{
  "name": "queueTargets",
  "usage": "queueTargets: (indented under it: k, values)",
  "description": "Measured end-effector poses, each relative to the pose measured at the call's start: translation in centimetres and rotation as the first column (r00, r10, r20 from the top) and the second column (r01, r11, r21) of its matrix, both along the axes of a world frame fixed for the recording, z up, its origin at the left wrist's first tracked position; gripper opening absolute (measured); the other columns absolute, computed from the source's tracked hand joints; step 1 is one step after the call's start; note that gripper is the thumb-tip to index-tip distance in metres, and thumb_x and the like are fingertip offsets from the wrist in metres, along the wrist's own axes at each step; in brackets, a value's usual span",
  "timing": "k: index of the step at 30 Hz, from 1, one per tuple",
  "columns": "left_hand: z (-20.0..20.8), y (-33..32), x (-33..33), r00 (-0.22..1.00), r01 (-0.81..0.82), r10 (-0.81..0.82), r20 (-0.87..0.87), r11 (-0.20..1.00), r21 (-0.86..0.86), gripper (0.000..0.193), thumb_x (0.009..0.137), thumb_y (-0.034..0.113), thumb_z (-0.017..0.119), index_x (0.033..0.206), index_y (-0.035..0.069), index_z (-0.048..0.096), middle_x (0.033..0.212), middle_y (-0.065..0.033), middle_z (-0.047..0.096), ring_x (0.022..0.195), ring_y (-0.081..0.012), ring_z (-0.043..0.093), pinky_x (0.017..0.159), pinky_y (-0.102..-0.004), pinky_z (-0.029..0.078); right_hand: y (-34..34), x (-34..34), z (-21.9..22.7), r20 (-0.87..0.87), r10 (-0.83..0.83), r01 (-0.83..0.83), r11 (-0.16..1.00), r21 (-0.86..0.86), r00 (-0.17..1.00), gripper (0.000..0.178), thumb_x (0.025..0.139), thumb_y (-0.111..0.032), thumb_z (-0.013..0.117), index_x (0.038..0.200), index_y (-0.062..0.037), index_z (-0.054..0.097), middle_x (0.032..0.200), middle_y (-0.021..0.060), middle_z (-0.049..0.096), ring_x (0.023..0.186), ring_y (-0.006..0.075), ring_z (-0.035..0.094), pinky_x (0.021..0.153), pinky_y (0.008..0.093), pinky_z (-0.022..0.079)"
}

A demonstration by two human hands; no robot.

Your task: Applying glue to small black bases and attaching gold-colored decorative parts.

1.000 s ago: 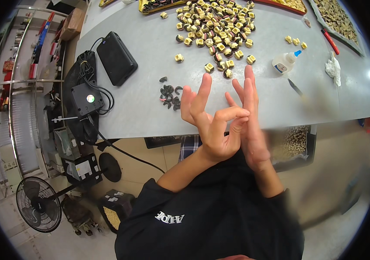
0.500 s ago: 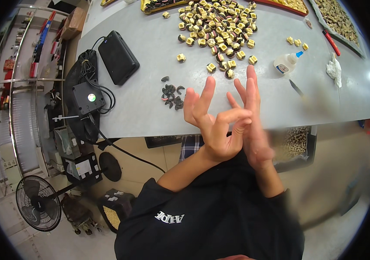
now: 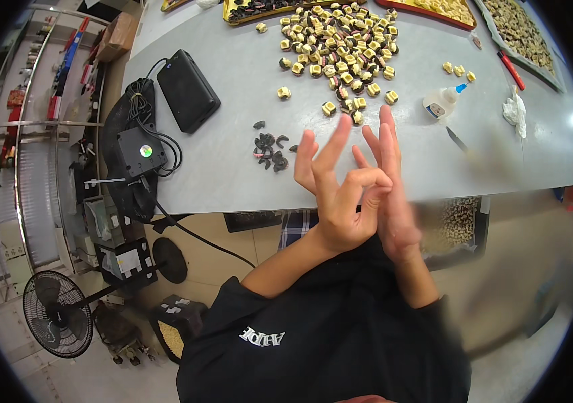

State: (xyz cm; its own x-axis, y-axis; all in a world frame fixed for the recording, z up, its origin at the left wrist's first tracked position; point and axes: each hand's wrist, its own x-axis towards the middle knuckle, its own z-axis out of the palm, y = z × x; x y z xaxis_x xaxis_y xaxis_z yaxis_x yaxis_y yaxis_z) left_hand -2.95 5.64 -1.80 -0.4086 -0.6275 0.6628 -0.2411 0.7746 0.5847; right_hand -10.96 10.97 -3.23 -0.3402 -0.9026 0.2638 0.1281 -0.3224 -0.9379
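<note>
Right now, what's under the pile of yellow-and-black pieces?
Grey tabletop shows around the pile and between its loose outer pieces. I can't see beneath the crowded middle; the pieces cover it.

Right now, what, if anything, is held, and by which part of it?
Cannot tell: the left hand pinches beside the right hand, but no object shows.

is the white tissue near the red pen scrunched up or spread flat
Scrunched up: the white tissue lies bunched and creased on the table, near the red pen.
</note>
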Motion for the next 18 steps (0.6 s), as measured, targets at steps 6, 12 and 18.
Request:
queueTargets:
  k: [6, 12, 18]
  values:
    - [-0.6, 0.3, 0.4, 0.994, 0.001, 0.006, -0.105, 0.998, 0.069, 0.002, 0.078, 0.016, 0.064, 0.078, 0.015, 0.063, 0.134, -0.0246, 0.034, 0.129, -0.0363, 0.011, 0.102, -0.0447, 0.010, -0.1, 0.0, 0.3, 0.009, 0.058, -0.057, 0.996, -0.072, 0.998, 0.114, 0.064, -0.083, 0.028, 0.140, -0.0030, -0.001, 0.144, 0.0220, -0.009, 0.132, 0.0400, 0.008, 0.103, 0.0541, 0.014]
    - [0.5, -0.4, 0.9, 0.986, -0.046, 0.060, -0.154, 0.995, 0.094, 0.006, 0.070, 0.014, 0.070, 0.075, 0.016, 0.067, 0.134, -0.0248, 0.034, 0.130, -0.0384, 0.010, 0.101, -0.0448, 0.011, 0.0, 0.1, 0.4, -0.040, 0.040, -0.043, 0.997, -0.062, 0.998, 0.112, 0.067, -0.082, 0.027, 0.140, -0.0020, 0.001, 0.144, 0.0230, -0.010, 0.132, 0.0402, 0.008, 0.103, 0.0531, 0.014]
    - [2.9, -0.7, 1.6, 0.997, -0.064, 0.065, 0.034, 0.997, -0.046, 0.013, 0.062, 0.013, 0.073, 0.073, 0.018, 0.068, 0.135, -0.0228, 0.035, 0.130, -0.0387, 0.010, 0.101, -0.0460, 0.013, 0.0, -0.1, 0.0, -0.130, 0.030, -0.044, 0.994, -0.101, 0.991, 0.109, 0.069, -0.079, 0.028, 0.140, 0.0003, 0.002, 0.143, 0.0253, -0.009, 0.132, 0.0406, 0.008, 0.103, 0.0525, 0.014]
